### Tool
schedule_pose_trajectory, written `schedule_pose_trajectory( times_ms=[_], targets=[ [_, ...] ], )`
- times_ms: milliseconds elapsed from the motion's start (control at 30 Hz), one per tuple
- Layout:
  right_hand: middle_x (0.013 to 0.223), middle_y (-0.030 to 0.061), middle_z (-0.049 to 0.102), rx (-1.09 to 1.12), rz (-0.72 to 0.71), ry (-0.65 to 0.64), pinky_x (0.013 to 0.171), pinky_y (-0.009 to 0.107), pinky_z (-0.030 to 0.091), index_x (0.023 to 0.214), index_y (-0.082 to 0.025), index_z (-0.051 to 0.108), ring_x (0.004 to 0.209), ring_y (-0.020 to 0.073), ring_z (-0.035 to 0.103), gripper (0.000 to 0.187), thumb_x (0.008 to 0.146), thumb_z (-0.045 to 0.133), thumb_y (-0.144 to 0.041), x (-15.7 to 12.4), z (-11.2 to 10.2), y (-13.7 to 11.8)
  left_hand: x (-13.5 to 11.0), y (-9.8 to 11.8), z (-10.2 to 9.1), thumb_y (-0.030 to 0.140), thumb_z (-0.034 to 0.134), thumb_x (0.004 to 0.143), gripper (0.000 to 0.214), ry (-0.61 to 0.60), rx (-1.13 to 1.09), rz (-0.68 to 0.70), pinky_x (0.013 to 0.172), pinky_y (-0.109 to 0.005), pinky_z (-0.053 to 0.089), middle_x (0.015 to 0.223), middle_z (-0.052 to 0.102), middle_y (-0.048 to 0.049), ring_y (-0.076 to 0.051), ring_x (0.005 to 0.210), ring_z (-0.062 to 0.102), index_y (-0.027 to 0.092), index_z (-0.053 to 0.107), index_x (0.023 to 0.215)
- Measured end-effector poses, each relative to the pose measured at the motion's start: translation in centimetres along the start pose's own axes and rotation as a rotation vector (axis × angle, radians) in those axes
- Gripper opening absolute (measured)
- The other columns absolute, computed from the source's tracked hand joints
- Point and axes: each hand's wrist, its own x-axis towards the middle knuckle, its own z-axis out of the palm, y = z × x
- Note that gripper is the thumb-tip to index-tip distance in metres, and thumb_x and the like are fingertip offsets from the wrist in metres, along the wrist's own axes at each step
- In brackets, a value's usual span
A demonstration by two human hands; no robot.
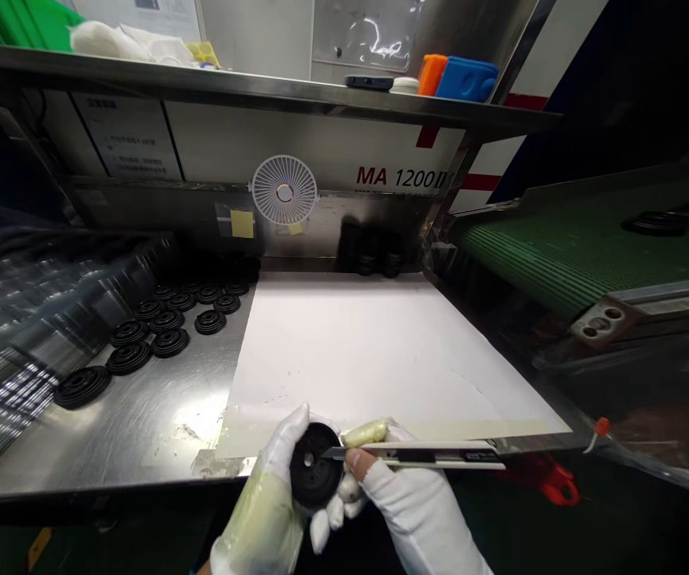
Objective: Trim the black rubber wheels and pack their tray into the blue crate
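Bottom centre: gloved left hand (272,499), fingers clamped around a black moulded disc (315,465). Gloved right hand (419,511), fingers pinched on a utility knife (433,456), lying crosswise, tip pointing left at the disc's face. Beyond: white sheet (368,351); further discs (166,321) on steel worktop (140,447), left.

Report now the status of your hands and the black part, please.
Left gloved hand grips black ribbed disc. Right gloved hand holds utility knife, blade tip at disc. More black discs on steel table, apart from hands.
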Motion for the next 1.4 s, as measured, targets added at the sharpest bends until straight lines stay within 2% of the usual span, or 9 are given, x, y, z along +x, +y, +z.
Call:
schedule_pose_trajectory(
  times_ms=[233,400,600,700,800,900,1033,1200,1400],
  targets=[
    [0.057,0.0058,0.061,-0.064,0.038,0.044,0.057,0.03,0.048,0.062,-0.014,0.054,0.054,0.0171,0.059,0.042,0.071,0.067,-0.054,-0.4,0.3,-1.2,0.3,-0.3,-0.4,0.059,0.037,0.084,0.061,-0.029,-0.014,0.027,0.034,-0.015,0.029,0.056,0.057,-0.0104,-0.012,0.045,0.054,0.006,0.059,0.065],
    [0.056,0.0024,0.061,-0.015,-0.012,0.064,0.051,0.029,0.048,0.075,-0.016,0.052,0.049,0.0172,0.059,0.039,0.072,0.067,-0.052,-0.4,0.7,-1.5,0.5,-0.3,-0.8,0.059,0.036,0.085,0.06,-0.045,-0.018,0.044,0.034,-0.015,0.026,0.056,0.057,-0.0099,-0.013,0.046,0.054,0.007,0.06,0.068],
    [0.056,0.0057,0.061,0.013,0.068,-0.008,0.057,0.029,0.047,0.061,-0.013,0.056,0.054,0.0176,0.061,0.039,0.075,0.066,-0.049,-0.4,0.5,-1.5,0.4,-0.4,-0.9,0.06,0.035,0.085,0.063,-0.045,0.002,0.023,0.034,-0.015,0.026,0.058,0.056,-0.0112,-0.013,0.047,0.055,0.005,0.06,0.067],
    [0.058,0.0059,0.062,0.025,0.061,0.009,0.057,0.027,0.046,0.061,-0.013,0.057,0.054,0.016,0.06,0.038,0.075,0.067,-0.047,-0.5,0.5,-1.7,0.4,-0.3,-0.7,0.06,0.036,0.085,0.062,-0.041,-0.004,0.02,0.034,-0.015,0.024,0.057,0.056,-0.011,-0.013,0.046,0.054,0.005,0.06,0.066],
    [0.055,0.004,0.06,0.04,0.015,0.04,0.053,0.028,0.046,0.063,-0.014,0.056,0.05,0.0161,0.059,0.042,0.072,0.067,-0.053,-0.4,0.6,-1.4,0.5,-0.3,-0.6,0.061,0.035,0.084,0.062,-0.024,-0.001,0.036,0.033,-0.015,0.023,0.057,0.056,-0.0108,-0.013,0.045,0.053,0.007,0.059,0.067],
    [0.055,0.0047,0.06,0.034,0.036,0.026,0.053,0.03,0.047,0.063,-0.014,0.056,0.051,0.0179,0.059,0.045,0.071,0.066,-0.058,-0.1,0.4,-1.0,0.6,-0.4,-0.7,0.062,0.034,0.084,0.063,-0.018,0.001,0.031,0.034,-0.016,0.025,0.056,0.056,-0.0109,-0.013,0.045,0.054,0.007,0.059,0.066],
    [0.054,0.0089,0.061,-0.021,0.071,-0.018,0.057,0.031,0.049,0.059,-0.012,0.057,0.055,0.02,0.062,0.047,0.071,0.066,-0.057,0.2,0.0,-0.6,0.6,-0.3,-0.6,0.06,0.039,0.083,0.059,0.004,-0.04,-0.015,0.034,-0.016,0.025,0.056,0.056,-0.0101,-0.013,0.047,0.054,0.007,0.059,0.067],
    [0.052,0.0073,0.061,0.036,0.019,0.004,0.052,0.03,0.049,0.061,-0.013,0.057,0.049,0.0188,0.06,0.045,0.072,0.066,-0.056,0.5,-0.1,0.2,0.6,0.1,-0.3,0.059,0.041,0.082,0.057,0.037,-0.007,-0.014,0.033,-0.015,0.024,0.057,0.057,-0.0106,-0.013,0.046,0.054,0.007,0.059,0.068],
    [0.056,0.0071,0.06,0.001,0.091,-0.02,0.056,0.03,0.049,0.061,-0.012,0.059,0.054,0.0182,0.061,0.048,0.069,0.067,-0.059,0.5,-0.4,0.4,0.9,-0.1,-0.6,0.061,0.041,0.082,0.059,0.026,-0.05,-0.03,0.033,-0.015,0.024,0.058,0.057,-0.0111,-0.014,0.049,0.055,0.007,0.059,0.069]
  ],
)
